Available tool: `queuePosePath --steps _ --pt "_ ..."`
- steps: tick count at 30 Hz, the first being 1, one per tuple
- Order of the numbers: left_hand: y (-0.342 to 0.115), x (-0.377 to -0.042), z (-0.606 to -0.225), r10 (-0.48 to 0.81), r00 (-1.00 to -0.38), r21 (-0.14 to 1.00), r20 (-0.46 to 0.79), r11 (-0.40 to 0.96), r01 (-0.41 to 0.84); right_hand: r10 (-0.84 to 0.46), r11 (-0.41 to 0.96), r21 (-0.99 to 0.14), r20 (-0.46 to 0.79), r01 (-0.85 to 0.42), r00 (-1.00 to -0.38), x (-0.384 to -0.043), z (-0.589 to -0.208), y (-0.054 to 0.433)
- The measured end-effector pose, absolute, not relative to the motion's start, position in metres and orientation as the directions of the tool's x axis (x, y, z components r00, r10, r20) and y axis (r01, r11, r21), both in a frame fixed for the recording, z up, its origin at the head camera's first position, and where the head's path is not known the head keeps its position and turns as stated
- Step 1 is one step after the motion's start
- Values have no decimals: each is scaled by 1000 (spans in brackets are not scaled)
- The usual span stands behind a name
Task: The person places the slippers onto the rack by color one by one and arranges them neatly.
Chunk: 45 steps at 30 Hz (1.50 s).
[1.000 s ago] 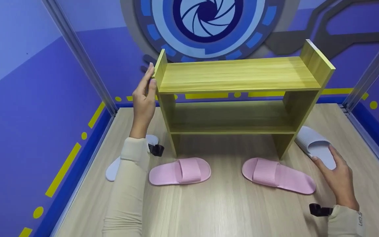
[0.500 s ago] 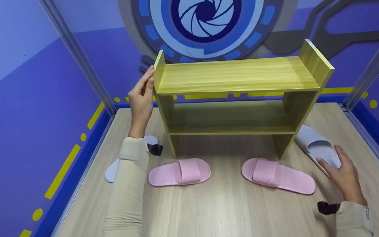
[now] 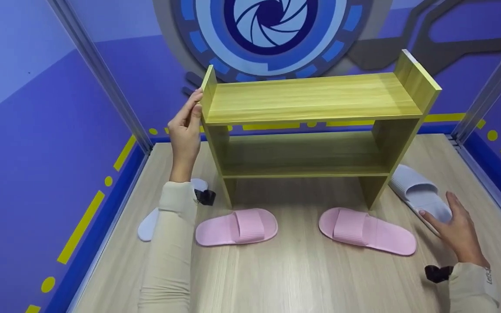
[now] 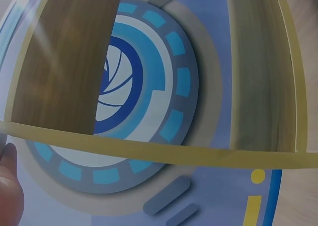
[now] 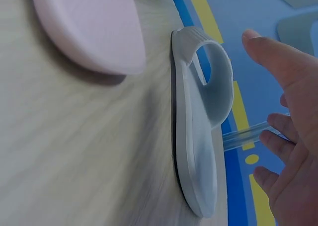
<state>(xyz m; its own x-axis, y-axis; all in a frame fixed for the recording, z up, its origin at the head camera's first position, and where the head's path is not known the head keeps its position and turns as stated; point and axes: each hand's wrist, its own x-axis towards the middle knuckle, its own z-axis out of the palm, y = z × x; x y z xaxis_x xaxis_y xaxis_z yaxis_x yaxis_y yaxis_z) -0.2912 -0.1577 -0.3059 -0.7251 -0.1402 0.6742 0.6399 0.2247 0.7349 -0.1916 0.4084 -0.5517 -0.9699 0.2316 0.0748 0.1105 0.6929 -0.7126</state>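
Observation:
My left hand rests against the outside of the left side panel of a yellow wood-grain shelf rack. Its fingers are fairly straight, and the thumb shows at the edge of the left wrist view. Over the heel end of a grey slide slipper, my right hand hovers with thumb and fingers spread. In the right wrist view, that slipper lies on the floor, and a gap separates it from the hand. Nothing is held in the right hand.
Two pink slippers lie in front of the rack, one left and one right. Another pale slipper is partly hidden under my left forearm. Blue-purple printed walls enclose the wood-look floor.
My right hand has drawn back from the grey slipper, rightward and slightly up, exposing more of its heel. The left hand has stayed against the rack, its fingers a little lower.

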Motion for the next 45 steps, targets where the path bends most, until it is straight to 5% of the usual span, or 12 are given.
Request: queuePosePath --steps 38,45 --pt "-158 -292 -306 -150 -728 740 669 223 634 268 701 -649 -143 295 -953 -194 -571 430" --pt "-157 -292 -307 -149 -722 735 675 213 643 236 742 -625 -97 244 -967 -195 -573 431"
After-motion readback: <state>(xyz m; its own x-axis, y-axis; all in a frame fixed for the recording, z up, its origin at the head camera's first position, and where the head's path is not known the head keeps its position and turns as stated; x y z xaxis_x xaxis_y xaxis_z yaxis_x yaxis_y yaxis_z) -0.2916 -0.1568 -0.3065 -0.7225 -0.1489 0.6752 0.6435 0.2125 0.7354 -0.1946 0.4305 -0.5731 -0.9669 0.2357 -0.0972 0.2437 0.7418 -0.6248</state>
